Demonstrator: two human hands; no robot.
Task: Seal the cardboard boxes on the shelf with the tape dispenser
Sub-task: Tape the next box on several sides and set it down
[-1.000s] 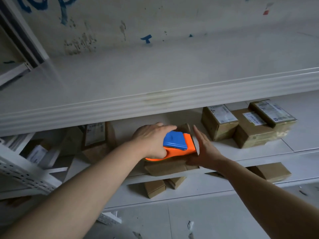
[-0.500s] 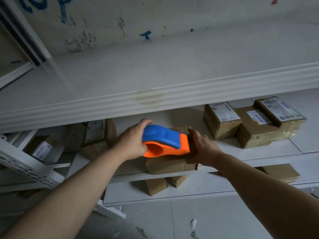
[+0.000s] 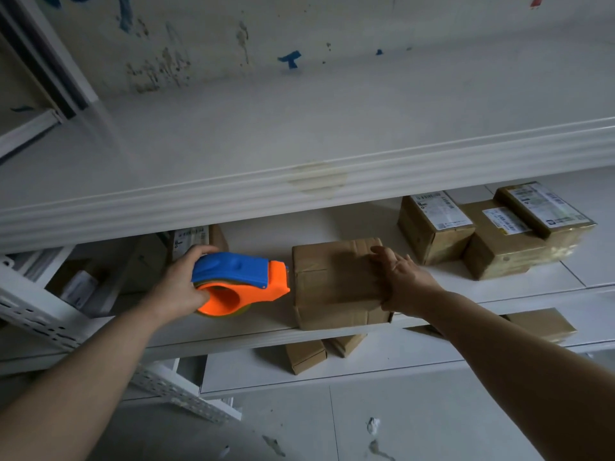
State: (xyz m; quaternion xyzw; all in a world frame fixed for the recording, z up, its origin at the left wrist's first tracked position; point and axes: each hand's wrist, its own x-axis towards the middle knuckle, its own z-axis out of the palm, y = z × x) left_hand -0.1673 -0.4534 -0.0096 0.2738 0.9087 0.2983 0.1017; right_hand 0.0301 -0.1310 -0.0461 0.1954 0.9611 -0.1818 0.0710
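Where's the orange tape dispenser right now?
Head view, left of centre: the left hand grips the tape dispenser just left of the cardboard box on the shelf.

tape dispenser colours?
Tape dispenser: blue top cover, orange body. Head view, the only one, shows it clearly.

White metal shelf (image 3: 263,234) w/ plain box (image 3: 332,277) at front edge, labelled boxes (image 3: 499,241) right

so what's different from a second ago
The left hand has drawn the tape dispenser leftward off the top of the cardboard box; it is now just past the box's left edge. The right hand, flat beside the box a second ago, now grips its right end. Unchanged: the left hand's hold on the dispenser, the box at the front of the shelf, and the labelled boxes to its right.
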